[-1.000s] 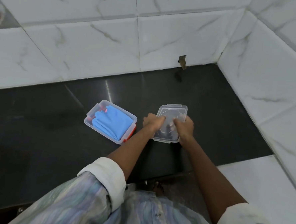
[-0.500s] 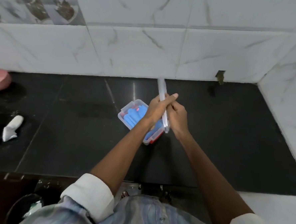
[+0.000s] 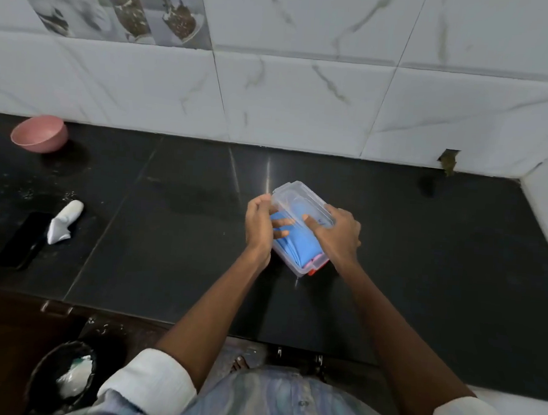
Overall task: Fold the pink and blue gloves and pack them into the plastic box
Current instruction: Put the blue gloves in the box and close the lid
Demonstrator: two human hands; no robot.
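The lid (image 3: 301, 205), held upright half a second before, now lay over the plastic box (image 3: 290, 263) at the bench's (image 3: 167, 249) centre. Both hands, the left hand (image 3: 258, 225) and the right hand (image 3: 337, 232), closed their fingers on it. The blue gloves (image 3: 299, 250) were inside; only pressing it shut probably remained.

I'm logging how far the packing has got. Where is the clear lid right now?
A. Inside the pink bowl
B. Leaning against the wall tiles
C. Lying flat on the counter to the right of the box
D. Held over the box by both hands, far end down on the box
D: the clear lid sits over the plastic box with the left hand and right hand on its sides, above the blue gloves.
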